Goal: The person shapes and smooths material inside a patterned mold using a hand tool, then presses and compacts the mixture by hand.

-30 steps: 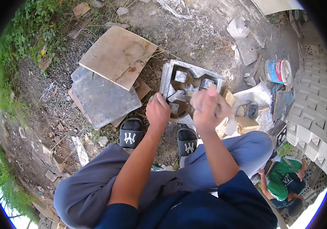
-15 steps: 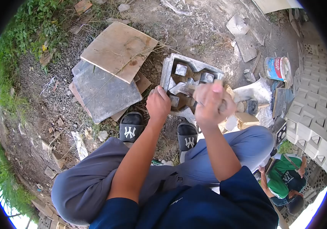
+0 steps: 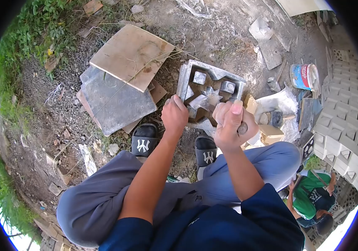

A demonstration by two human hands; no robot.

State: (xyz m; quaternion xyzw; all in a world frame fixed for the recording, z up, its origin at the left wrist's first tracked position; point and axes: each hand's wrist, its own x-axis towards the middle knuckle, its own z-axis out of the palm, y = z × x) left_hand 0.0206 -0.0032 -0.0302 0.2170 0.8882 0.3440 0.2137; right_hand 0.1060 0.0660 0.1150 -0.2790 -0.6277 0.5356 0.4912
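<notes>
A grey metal block mold (image 3: 233, 78) lies on the ground in front of me, with several square posts and a star-shaped middle inside its frame. My left hand (image 3: 174, 116) is closed at the mold's near left edge, its fingers curled around the rim. Over the mold's near right corner, my right hand (image 3: 235, 124) makes a fist with the thumb up. The round end of a handle (image 3: 242, 128) shows in that fist; the rest of this tool is hidden by the hand and cannot be told apart from the mold.
Wooden boards (image 3: 133, 56) and a grey slab (image 3: 118, 100) are stacked left of the mold. To the right are a white sack (image 3: 277, 100), a paint bucket (image 3: 304, 77) and stacked pale blocks (image 3: 338, 121). A person in green (image 3: 313, 194) works at lower right.
My right hand was blurred by motion and is now sharper, slightly lower, with the handle end showing. My left hand stays at the mold's edge.
</notes>
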